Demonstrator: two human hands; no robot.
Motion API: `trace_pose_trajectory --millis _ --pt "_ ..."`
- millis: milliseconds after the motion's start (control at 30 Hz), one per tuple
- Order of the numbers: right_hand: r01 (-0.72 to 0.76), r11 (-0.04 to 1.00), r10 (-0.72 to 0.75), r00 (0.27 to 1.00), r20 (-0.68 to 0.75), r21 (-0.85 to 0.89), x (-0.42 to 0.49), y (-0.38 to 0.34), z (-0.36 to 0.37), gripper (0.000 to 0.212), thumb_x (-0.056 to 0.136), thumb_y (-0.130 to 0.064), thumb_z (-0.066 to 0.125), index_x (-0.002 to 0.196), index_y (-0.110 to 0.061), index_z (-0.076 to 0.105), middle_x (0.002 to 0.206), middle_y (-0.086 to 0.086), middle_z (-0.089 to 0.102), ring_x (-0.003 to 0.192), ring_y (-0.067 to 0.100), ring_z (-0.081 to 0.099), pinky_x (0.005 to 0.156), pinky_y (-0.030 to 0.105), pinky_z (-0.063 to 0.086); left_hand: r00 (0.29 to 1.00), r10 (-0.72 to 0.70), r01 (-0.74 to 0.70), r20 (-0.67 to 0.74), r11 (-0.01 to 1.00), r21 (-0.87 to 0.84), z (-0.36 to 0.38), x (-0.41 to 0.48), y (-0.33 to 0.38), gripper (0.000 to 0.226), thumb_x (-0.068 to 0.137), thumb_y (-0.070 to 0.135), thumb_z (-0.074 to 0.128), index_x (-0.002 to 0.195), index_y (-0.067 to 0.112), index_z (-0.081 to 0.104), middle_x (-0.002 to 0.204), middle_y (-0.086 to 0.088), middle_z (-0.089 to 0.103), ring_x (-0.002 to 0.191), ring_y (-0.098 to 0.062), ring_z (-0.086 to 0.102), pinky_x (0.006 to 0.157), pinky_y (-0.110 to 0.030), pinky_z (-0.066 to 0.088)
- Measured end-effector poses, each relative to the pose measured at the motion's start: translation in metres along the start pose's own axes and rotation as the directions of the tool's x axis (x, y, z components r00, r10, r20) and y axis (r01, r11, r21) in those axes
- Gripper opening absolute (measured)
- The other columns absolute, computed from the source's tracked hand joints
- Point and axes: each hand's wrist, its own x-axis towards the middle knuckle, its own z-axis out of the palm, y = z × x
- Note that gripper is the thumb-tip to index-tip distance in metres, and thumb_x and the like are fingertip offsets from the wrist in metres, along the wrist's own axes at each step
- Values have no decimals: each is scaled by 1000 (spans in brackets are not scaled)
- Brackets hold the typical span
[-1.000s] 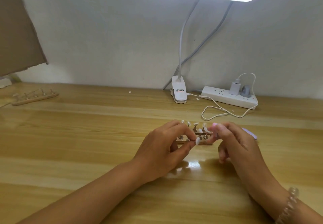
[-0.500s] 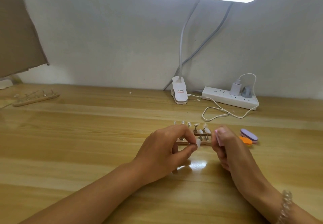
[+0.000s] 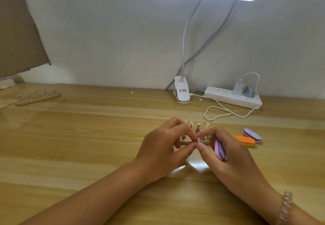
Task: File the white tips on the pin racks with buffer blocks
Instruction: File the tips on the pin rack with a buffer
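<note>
While L hand [image 3: 165, 147] pinches white tip [image 3: 199, 140] over pin rack [image 3: 186, 142], R hand [image 3: 233, 156] curls round buffer block [image 3: 219, 150].

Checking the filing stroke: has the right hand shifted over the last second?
Yes. The right hand moved left, uncovering the orange oval foam buffer block now lying beside it.

To your left the table [image 3: 88, 137] lies bare out to the far-left pin rack [image 3: 37, 97]. On your right, an orange buffer block [image 3: 245, 140] and a purple buffer block [image 3: 251, 134] lie near. Cable loop [image 3: 218, 115], power strip [image 3: 232, 98] and lamp clip [image 3: 182, 93] block the far side.
</note>
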Motion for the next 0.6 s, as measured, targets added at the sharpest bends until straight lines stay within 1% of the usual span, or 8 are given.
trace_pose_trajectory --millis 67,133,200,267,400,467,533,600 --pt "-5 1000 5 1000 -15 -7 0 2 -1 11 85 -24 69 94 -27 64 56 -2 41 53 9 39 51 18 29 999 -36 37 -33 999 40 0 0 -1 21 81 50 66 94 34 66 100 17 57 79 -3 55 65 -25 49" --pt "-21 1000 20 999 -33 -17 1 6 -2 13 85 -20 71 95 -27 65 56 -3 44 53 10 42 52 17 31 992 -112 118 -56 986 116 1 1 -4 32 76 58 67 97 35 57 99 19 52 85 3 48 69 -15 42" --pt "-43 998 42 998 -46 -37 2 9 -4 16 85 -16 71 97 -26 66 55 -6 43 55 11 43 54 16 31 975 -221 224 -40 960 168 3 2 -8 41 72 58 71 95 36 45 97 20 46 87 3 44 66 -11 33" --pt "-59 996 56 997 -55 -64 3 11 -5 19 85 -13 72 99 -25 67 55 -7 42 56 11 44 55 16 31 959 -282 282 -30 941 189 4 2 -13 45 70 56 73 94 35 41 98 20 43 87 1 43 67 -10 31" --pt "-71 994 69 997 -35 -80 3 12 -6 18 85 -14 72 98 -25 66 57 -10 45 58 10 46 55 16 32 963 -267 268 -24 952 145 5 3 -14 42 75 46 75 99 34 44 102 18 46 89 1 46 71 -12 35" --pt "-65 993 64 998 -12 -99 3 12 -5 18 85 -15 71 99 -25 66 63 -16 50 60 9 47 56 15 32 969 -246 249 -37 960 127 5 3 -13 36 79 39 75 98 33 45 102 18 49 89 -2 48 73 -18 41" --pt "-61 991 60 998 -14 -118 2 13 -5 18 85 -15 72 99 -26 66 61 -15 48 60 9 46 56 16 32 971 -236 239 -42 965 103 4 3 -13 32 82 33 74 98 33 46 101 17 50 88 -3 50 72 -20 43" --pt "-64 990 62 998 -17 -128 2 13 -5 19 85 -15 72 99 -27 66 59 -14 45 60 10 46 55 18 31 969 -244 248 -50 962 111 4 2 -13 32 82 32 74 98 34 46 101 18 50 88 -3 50 72 -20 43"
